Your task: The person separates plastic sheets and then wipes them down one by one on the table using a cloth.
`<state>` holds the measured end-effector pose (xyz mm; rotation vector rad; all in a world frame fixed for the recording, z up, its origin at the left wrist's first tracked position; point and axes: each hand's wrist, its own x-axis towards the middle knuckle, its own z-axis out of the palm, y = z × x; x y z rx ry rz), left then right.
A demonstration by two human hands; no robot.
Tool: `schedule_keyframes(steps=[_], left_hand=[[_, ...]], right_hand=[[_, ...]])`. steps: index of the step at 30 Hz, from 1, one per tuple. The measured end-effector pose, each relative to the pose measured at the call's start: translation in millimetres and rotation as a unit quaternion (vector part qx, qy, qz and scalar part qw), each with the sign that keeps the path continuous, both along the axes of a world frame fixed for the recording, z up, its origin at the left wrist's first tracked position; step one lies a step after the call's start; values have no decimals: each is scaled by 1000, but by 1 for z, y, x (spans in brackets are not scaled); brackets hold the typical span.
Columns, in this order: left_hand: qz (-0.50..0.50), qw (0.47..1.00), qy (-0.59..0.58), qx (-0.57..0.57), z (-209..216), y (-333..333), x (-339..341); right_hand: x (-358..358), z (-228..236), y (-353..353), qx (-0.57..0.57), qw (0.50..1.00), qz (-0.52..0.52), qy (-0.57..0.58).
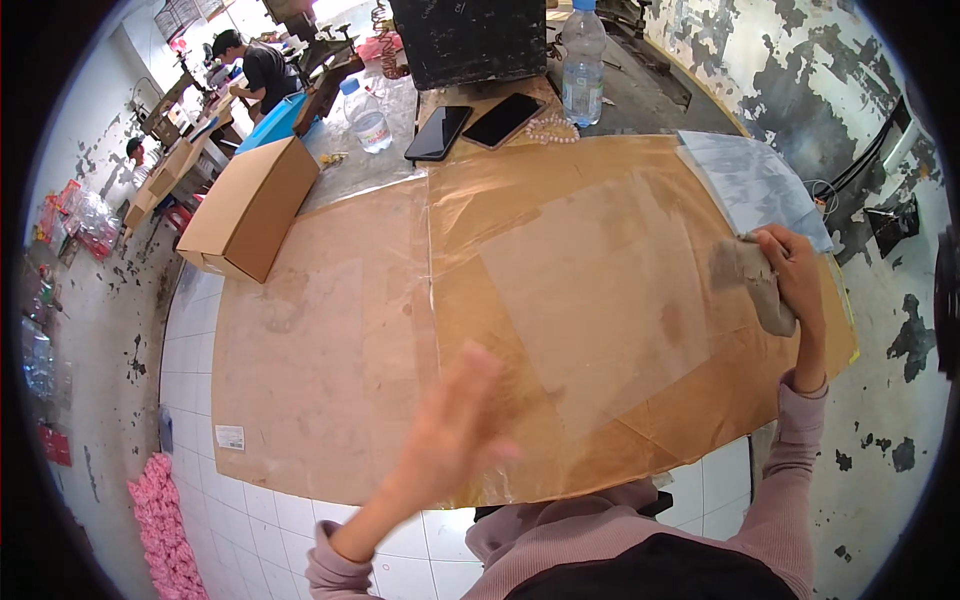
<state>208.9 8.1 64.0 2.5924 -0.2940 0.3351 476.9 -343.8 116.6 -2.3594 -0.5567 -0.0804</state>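
My right hand (797,275) is closed round a crumpled grey-brown rag (757,280) near the right edge of the work surface. Part of the rag is smeared by motion. My left hand (450,430) hovers over the front middle, blurred, with its fingers stretched out, its thumb apart and nothing seen in it. Beneath both hands lies a board covered in brown film (460,230). A pale, translucent rectangular sheet (600,290) lies at a slant on its right half. Beyond my right hand, greyish-white sheets (750,180) rest on the far right corner.
A closed cardboard box (255,210) sits at the far left corner. Two phones (440,134), a beaded string (550,128) and two water bottles (583,70) stand or lie behind the board. Further back is a black metal block (468,45). A person (265,75) works at the upper left.
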Motion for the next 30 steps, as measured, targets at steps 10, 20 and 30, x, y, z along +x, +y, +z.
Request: schedule_keyframes(steps=[10, 20, 30], left_hand=[[-10, 941, 50, 333, -25, -66, -48], [134, 912, -135, 362, -57, -67, -53], [124, 936, -102, 313, -48, -71, -44]], right_hand=[[-129, 24, 102, 18, 919, 264, -294], [-104, -89, 87, -125, 904, 338, -231], [-65, -38, 79, -35, 978, 131, -160]])
